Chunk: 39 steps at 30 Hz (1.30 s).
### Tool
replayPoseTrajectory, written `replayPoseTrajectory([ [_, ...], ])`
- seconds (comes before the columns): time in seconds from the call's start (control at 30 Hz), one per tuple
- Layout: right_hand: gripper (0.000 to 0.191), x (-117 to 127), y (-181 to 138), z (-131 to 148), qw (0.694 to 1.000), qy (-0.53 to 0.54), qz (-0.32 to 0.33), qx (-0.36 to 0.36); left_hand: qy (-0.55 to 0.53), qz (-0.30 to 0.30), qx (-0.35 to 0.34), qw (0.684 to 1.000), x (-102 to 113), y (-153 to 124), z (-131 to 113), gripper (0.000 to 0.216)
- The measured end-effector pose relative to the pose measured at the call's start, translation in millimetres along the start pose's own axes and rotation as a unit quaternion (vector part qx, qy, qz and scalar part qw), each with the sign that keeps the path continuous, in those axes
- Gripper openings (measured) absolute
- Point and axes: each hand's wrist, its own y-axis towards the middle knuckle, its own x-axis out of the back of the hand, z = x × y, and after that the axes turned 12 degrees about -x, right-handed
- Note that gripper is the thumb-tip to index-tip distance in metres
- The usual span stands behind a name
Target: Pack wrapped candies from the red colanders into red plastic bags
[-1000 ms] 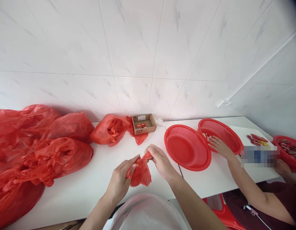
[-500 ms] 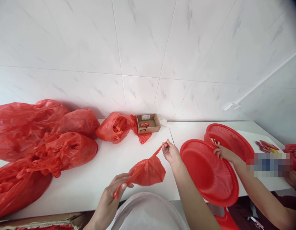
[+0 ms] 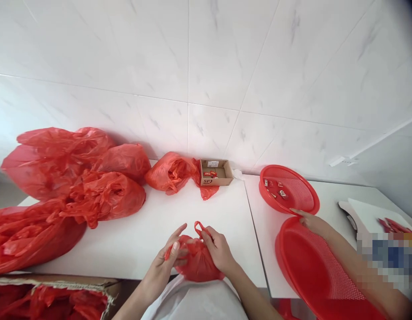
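Near left, a carton [image 3: 110, 291] holds red plastic. At the near table [image 3: 126, 255] edge, the right hand [image 3: 219, 251] and left hand [image 3: 162, 263] pinch opposite ends of a red bag [image 3: 201, 267]. Far right, a basket [image 3: 301, 193] holds small packets [image 3: 282, 194]; a far box [image 3: 216, 182] holds red wrappers [image 3: 210, 174].

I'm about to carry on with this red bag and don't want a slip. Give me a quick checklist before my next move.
1. Right hand gripping the red bag: ok, it pinches near a raised loop.
2. Left hand gripping firmly: cannot tell; red plastic shows by the thumb, but the hold is unclear.
3. Knot fully tied: cannot tell, fingers cover part of the top.
4. Co-worker's hand away from your bag: ok, it is at the baskets.
5. Front basket wholly over the table: not ok, it reaches past the near edge.
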Motion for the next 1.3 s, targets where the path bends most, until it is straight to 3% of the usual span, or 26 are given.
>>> replayPoseTrajectory([
  [0.17, 0.038, -13.1, 8.4, 12.7, 0.998, -0.046, 0.019, 0.042, 0.141, 0.06, -0.03, 0.988, -5.0, -8.1, 2.9, 0.045],
  [0.3, 0.036, -17.1, 17.5, 20.1, 0.993, -0.092, 0.019, 0.076, 0.219, 0.021, -0.046, 0.974, -14.1, -20.5, 6.7, 0.045],
  [0.4, 0.036, -19.1, 26.7, 15.7, 0.992, -0.098, 0.036, 0.074, 0.209, -0.004, -0.048, 0.977, -16.2, -32.0, 9.9, 0.043],
  [0.53, 0.04, -27.8, 31.3, 12.4, 0.993, -0.066, 0.092, 0.034, 0.151, -0.028, -0.035, 0.988, -11.8, -47.8, 13.4, 0.041],
  [0.63, 0.042, -36.2, 31.2, 21.1, 0.991, 0.061, 0.116, -0.037, 0.045, -0.094, -0.037, 0.994, -1.8, -61.1, 17.9, 0.044],
  [0.77, 0.03, -35.6, 42.9, 35.1, 0.916, 0.325, 0.165, -0.166, -0.18, -0.194, -0.008, 0.964, 14.0, -81.9, 22.2, 0.046],
  [0.83, 0.027, -29.9, 53.9, 36.7, 0.889, 0.386, 0.161, -0.185, -0.246, -0.19, -0.01, 0.95, 18.0, -90.5, 21.8, 0.043],
  [0.9, 0.028, -23.7, 65.1, 34.4, 0.886, 0.399, 0.142, -0.186, -0.255, -0.158, -0.021, 0.954, 18.7, -95.4, 20.5, 0.04],
  [1.03, 0.033, -16.1, 77.4, 29.1, 0.897, 0.389, 0.11, -0.176, -0.207, -0.131, -0.03, 0.969, 18.3, -90.6, 14.6, 0.043],
  [1.1, 0.037, -15.1, 74.3, 31.5, 0.903, 0.381, 0.1, -0.17, -0.135, -0.118, -0.045, 0.983, 20.7, -82.0, 8.3, 0.045],
  [1.2, 0.041, -21.3, 55.0, 45.7, 0.911, 0.365, 0.104, -0.16, -0.007, -0.098, -0.079, 0.992, 22.5, -64.9, -1.2, 0.043],
  [1.3, 0.043, -39.0, 25.2, 68.8, 0.932, 0.307, 0.156, -0.116, 0.055, -0.078, -0.086, 0.992, 12.9, -48.1, -1.6, 0.042],
])
